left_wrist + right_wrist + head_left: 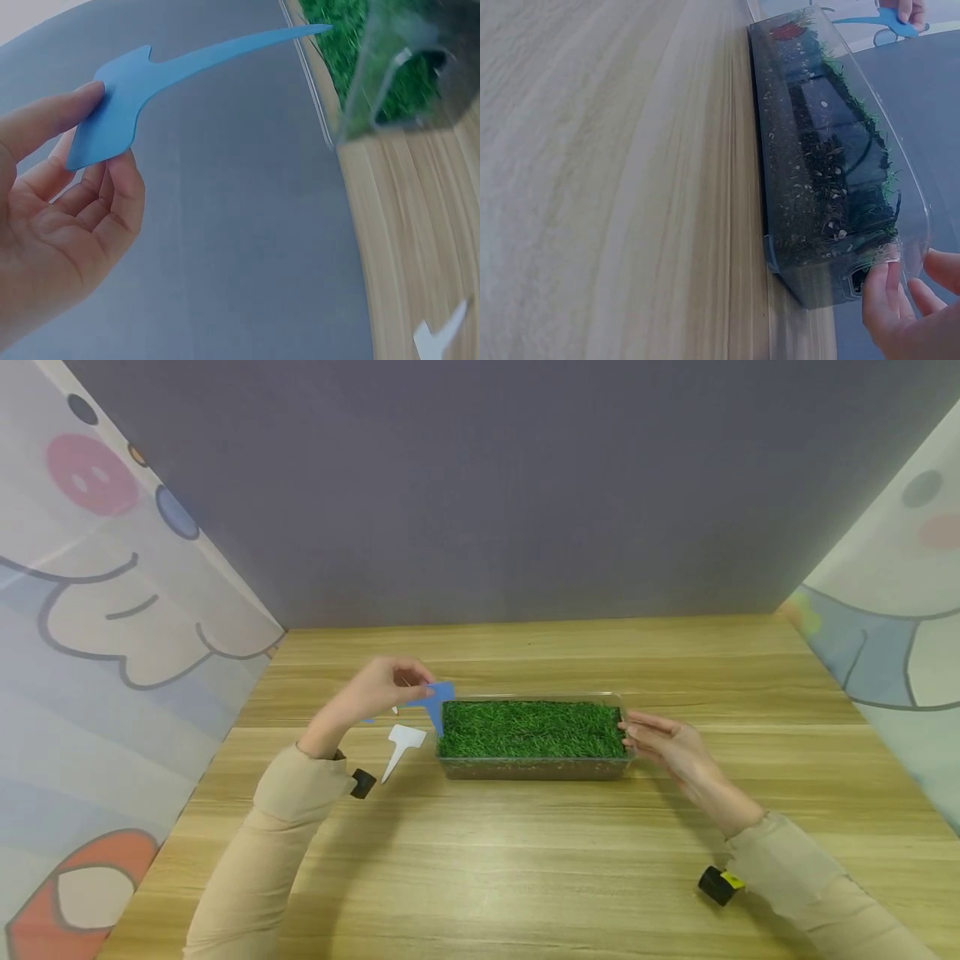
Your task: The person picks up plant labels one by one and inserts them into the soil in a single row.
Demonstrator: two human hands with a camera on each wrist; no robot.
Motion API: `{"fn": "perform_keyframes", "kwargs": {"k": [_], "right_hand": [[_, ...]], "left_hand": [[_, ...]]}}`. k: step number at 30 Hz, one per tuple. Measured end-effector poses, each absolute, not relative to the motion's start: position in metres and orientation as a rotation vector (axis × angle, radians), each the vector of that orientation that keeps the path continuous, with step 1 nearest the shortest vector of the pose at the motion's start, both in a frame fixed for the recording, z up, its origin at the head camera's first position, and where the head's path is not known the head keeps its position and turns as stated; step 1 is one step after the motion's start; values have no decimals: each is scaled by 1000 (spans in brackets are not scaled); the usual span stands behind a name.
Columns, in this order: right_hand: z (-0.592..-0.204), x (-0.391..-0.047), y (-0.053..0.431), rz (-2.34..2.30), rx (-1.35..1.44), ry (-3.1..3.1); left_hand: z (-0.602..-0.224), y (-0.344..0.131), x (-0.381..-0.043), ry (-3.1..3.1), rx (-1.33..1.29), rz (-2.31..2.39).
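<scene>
1. Left hand [380, 687] pinches a blue tag [112, 124] by its broad head, thumb against bent fingers; the right hand [675, 752], fingers curled, grips the clear box [534, 769] at its three-o'clock end.
2. The blue tag hangs at the box's nine-to-ten-o'clock corner, tip by the edge of the grass [532, 727] — contact I cannot tell. A white tag [406, 737] lies on the desk [525, 860] at its seven o'clock.
3. Lining up the tip seems the step in hand — next calls, I judge, for steering it towards three o'clock and pressing down.
</scene>
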State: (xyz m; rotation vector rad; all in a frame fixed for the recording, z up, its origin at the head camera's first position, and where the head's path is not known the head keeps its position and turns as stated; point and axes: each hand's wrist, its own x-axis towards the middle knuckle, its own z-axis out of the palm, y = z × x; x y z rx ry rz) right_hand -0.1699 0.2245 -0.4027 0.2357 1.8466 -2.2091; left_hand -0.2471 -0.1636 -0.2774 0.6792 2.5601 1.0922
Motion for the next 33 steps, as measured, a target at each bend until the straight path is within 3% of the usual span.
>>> {"fn": "perform_keyframes", "kwargs": {"k": [5,15,33], "right_hand": [[-418,-176,234,-2228,194,1801],[-377,-165,219,-2178,286,1782],[-377,-167,223,-2216,285,1705]], "left_hand": [[-277,-145,-249,2506,739,1099],[-278,-105,-254,2453,903,1050],[-278,-36,-254,2422,1079,938]]}}
